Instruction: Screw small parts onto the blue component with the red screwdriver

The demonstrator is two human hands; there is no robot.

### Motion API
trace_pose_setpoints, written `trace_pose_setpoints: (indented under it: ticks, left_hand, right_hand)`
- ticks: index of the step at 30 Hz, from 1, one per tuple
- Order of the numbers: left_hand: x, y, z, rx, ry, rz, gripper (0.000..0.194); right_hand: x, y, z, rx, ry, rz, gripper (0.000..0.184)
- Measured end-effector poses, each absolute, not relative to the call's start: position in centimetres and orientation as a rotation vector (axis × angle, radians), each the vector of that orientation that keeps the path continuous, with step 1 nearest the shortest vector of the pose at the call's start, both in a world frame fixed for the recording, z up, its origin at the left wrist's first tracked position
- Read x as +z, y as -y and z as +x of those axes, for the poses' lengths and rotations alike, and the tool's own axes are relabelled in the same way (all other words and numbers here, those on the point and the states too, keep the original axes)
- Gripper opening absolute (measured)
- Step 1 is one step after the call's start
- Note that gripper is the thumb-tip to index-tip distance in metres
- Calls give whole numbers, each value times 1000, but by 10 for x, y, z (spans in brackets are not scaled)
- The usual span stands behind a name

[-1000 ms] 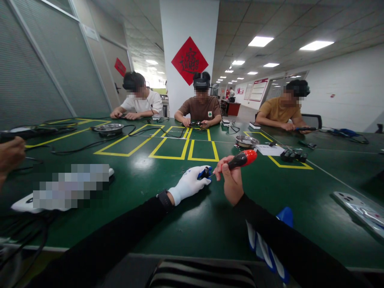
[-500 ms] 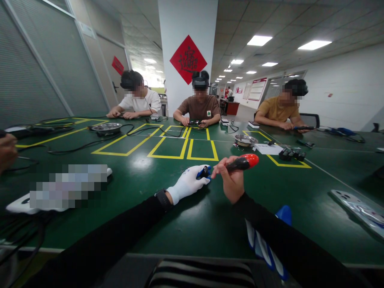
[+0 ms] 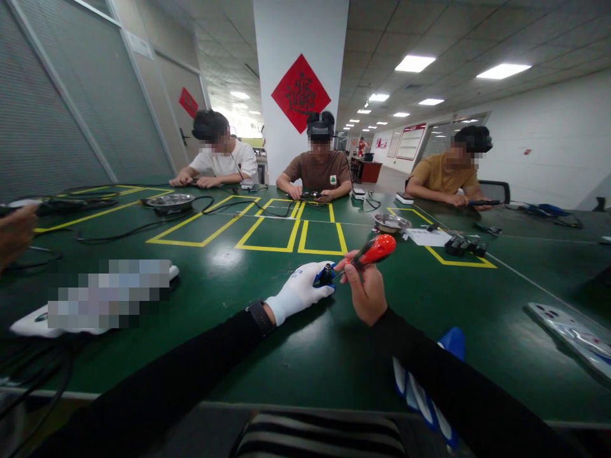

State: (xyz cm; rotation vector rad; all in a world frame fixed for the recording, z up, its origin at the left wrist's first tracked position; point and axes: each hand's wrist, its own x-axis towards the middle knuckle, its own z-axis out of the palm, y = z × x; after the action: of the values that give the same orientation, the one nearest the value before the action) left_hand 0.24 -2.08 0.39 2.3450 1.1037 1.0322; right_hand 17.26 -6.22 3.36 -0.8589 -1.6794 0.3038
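Observation:
My left hand (image 3: 305, 284), in a white glove with blue fingertips, is closed around a small black part with a metal threaded end (image 3: 327, 273), held just above or on the green table; I cannot tell which. Bare and ungloved, my right hand (image 3: 366, 289) grips a screwdriver (image 3: 377, 250) with a red and black handle. The handle points up and to the right. Its thin shaft slants down to the left and meets the side of the black part, though the exact contact is too small to make out.
A blue and white glove (image 3: 424, 397) lies under my right forearm. At right is a phone (image 3: 573, 334); at left, a white device (image 3: 33, 323) with cables. Farther off are metal bowls (image 3: 390, 222), several black parts (image 3: 465, 245), a paper sheet (image 3: 426, 236) and three seated people. Another person's hand shows at far left.
The screwdriver has tilted more upright, and its shaft now reaches the black part. My right hand has turned with it. My left hand stays in place. The other person's hand at far left has moved inward.

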Motion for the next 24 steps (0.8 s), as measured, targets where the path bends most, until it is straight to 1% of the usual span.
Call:
trace_pose_setpoints:
  ticks: [7, 13, 17, 24]
  left_hand:
    - [5, 22, 2, 1022, -1124, 2341, 56]
    - [9, 24, 3, 1004, -1120, 2337, 52]
    - [9, 24, 3, 1008, -1127, 2333, 55]
    - [16, 30, 5, 1024, -1095, 2263, 45]
  right_hand:
    - [32, 65, 170, 319, 1609, -838, 16]
    - [31, 63, 170, 329, 1584, -838, 17]
    - [30, 63, 170, 326, 1589, -837, 17]
    - [32, 64, 170, 328, 1589, -839, 17]
